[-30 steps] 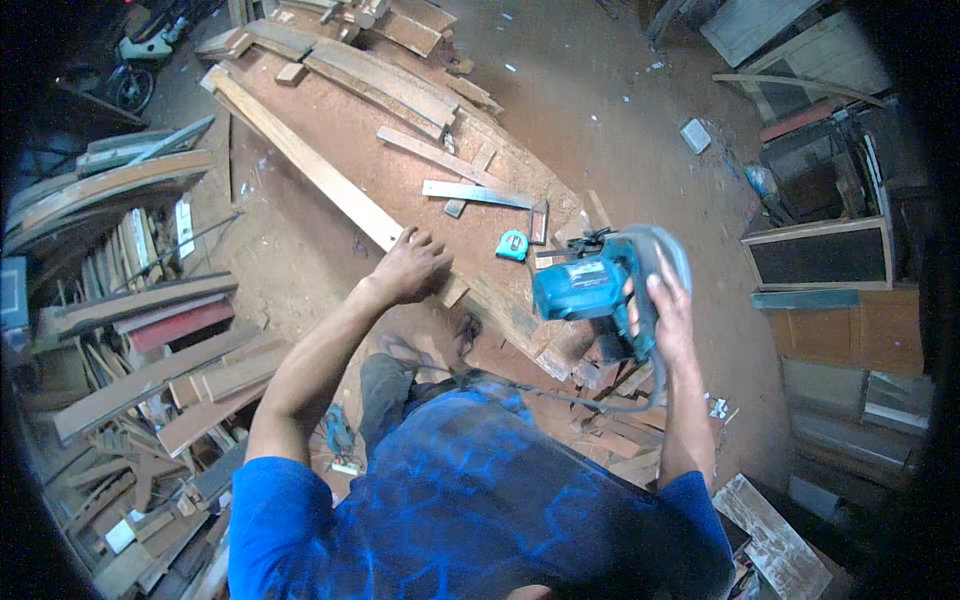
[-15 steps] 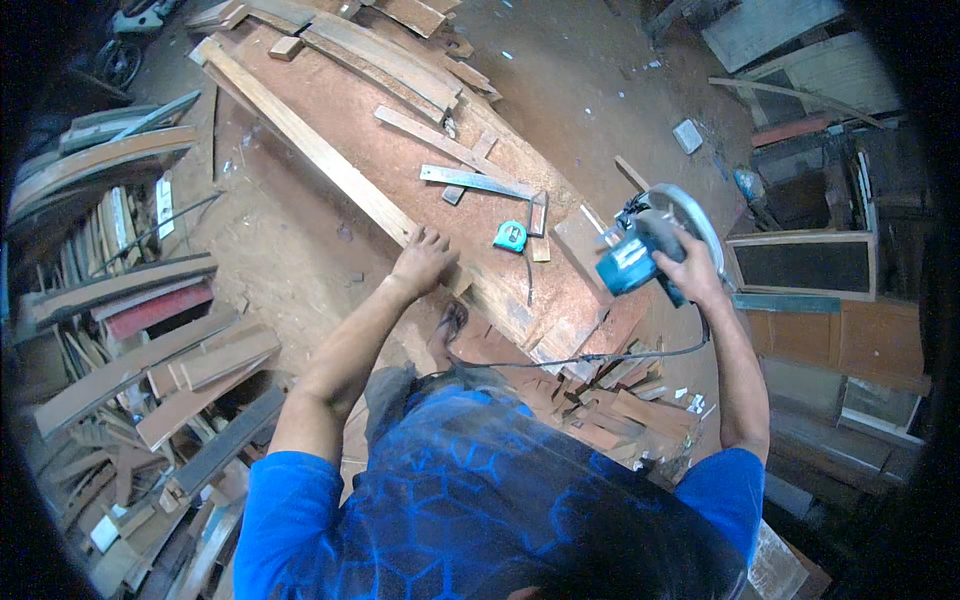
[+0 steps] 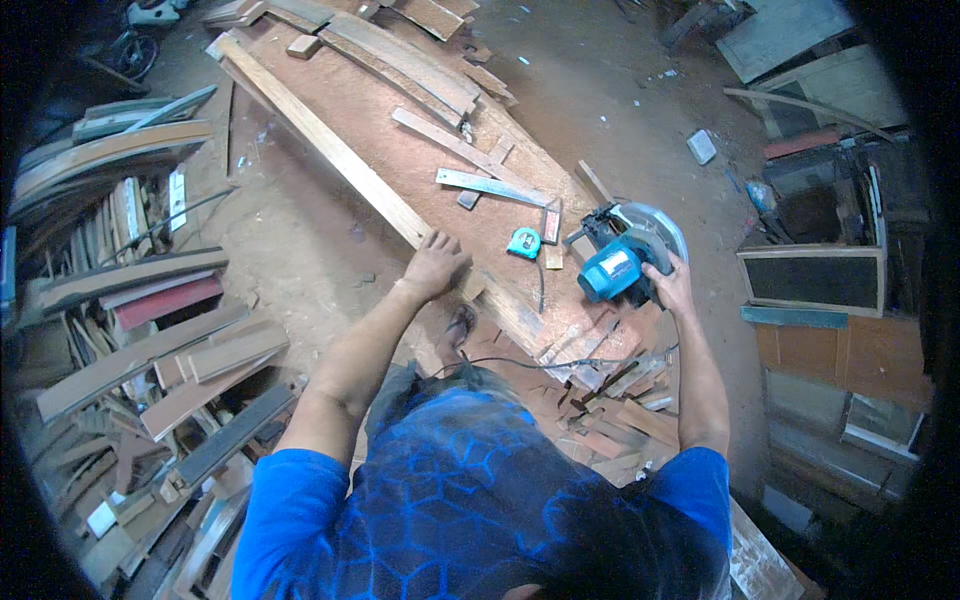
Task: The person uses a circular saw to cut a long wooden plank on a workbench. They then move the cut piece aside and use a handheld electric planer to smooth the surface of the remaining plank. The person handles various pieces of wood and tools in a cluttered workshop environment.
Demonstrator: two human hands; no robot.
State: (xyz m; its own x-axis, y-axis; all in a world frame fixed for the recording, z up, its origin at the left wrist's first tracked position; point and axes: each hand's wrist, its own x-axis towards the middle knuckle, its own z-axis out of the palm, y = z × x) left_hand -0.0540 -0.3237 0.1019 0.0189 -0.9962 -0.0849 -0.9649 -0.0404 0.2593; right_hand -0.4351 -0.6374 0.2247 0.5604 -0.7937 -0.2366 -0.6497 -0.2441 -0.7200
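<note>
A long, pale wooden plank [image 3: 330, 148] lies slantwise along the left edge of the sawdust-covered workbench [image 3: 400, 165]. My left hand [image 3: 438, 266] is closed over the plank near its close end. On the right, my right hand [image 3: 672, 284] grips a blue-green circular saw [image 3: 614, 266] by its handle, at the bench's right edge; I cannot tell whether it touches the bench. Between the hands sit a turquoise tape measure [image 3: 523, 243] and a metal try square [image 3: 490, 184]. A dark power cord [image 3: 540, 364] runs across in front of my body.
Boards and offcuts [image 3: 400, 62] cover the bench's far end. Scrap wood [image 3: 640, 420] is heaped on the floor below the near right corner. Stacked timber [image 3: 130, 270] fills the left side. Framed panels [image 3: 815, 280] stand along the right.
The circular saw has turned in my right hand and come closer to the bench's near right corner. My left hand keeps its place on the plank. The whole view has shifted slightly.
</note>
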